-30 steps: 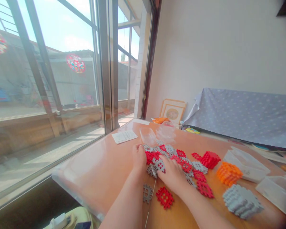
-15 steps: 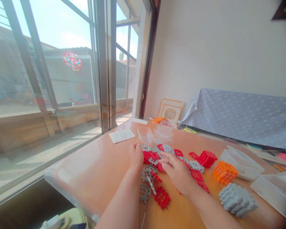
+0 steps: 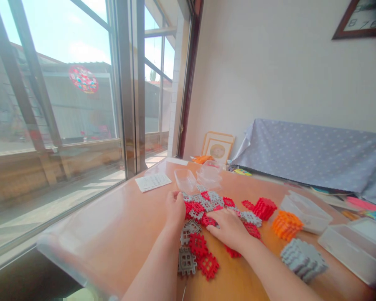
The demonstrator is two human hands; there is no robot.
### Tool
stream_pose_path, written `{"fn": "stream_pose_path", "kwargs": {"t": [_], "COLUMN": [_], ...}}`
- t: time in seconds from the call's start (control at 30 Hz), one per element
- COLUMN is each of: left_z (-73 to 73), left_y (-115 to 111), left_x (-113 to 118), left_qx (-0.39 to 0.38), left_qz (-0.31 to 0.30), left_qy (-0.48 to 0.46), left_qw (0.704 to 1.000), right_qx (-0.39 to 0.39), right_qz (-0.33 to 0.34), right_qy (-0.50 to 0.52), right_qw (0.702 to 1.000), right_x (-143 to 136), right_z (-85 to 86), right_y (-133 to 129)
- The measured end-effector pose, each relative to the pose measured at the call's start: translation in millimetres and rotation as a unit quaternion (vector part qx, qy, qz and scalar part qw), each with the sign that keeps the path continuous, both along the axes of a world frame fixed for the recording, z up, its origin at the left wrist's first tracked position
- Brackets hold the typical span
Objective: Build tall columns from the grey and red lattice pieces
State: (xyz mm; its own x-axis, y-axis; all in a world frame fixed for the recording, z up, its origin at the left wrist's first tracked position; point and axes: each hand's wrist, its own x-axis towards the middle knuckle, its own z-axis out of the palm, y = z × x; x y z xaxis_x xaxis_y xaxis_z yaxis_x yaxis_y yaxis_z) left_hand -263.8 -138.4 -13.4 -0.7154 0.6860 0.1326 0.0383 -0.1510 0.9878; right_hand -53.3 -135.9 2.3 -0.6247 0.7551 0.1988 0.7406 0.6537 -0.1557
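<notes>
Beside the left edge of a loose pile of interlocking plastic square tiles, my left hand (image 3: 175,211) rests on its side, with its fingers mostly hidden behind it. My right hand (image 3: 228,225) lies palm down over the pile's near part, fingers stretched forward and thumb apart, touching red tiles. Red tiles (image 3: 192,207) and grey tiles (image 3: 207,205) are mixed between and beyond the hands. Nearer to me lie a red tile (image 3: 198,244), another red tile (image 3: 208,266) and a dark grey tile (image 3: 187,261).
To the right stand stacks of red tiles (image 3: 265,208), orange tiles (image 3: 286,225) and grey tiles (image 3: 303,259). Clear plastic boxes (image 3: 352,251) sit beyond them, and clear tubs (image 3: 185,179) at the back. A printed sheet (image 3: 153,181) lies near the window.
The right hand has come down onto the pile. A red tile and a grey one that stood on edge in front of the pile now lie lower; the red one is flat. The view has shifted right.
</notes>
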Motion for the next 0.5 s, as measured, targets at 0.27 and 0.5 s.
{"fn": "stream_pose_path", "kwargs": {"t": [0.27,0.5], "left_z": [-7.8,-3.2], "left_y": [7,4], "left_x": [-1,1], "left_qx": [-0.001,0.021], "left_qz": [-0.002,0.0], "left_qy": [0.01,-0.023], "left_qw": [1.0,1.0], "right_qx": [-0.063,-0.162], "right_qz": [-0.06,-0.049], "right_qy": [0.131,0.255], "right_qw": [0.988,0.952], "right_x": [-14,5], "right_z": [6.5,24.4], "right_y": [17,22]}}
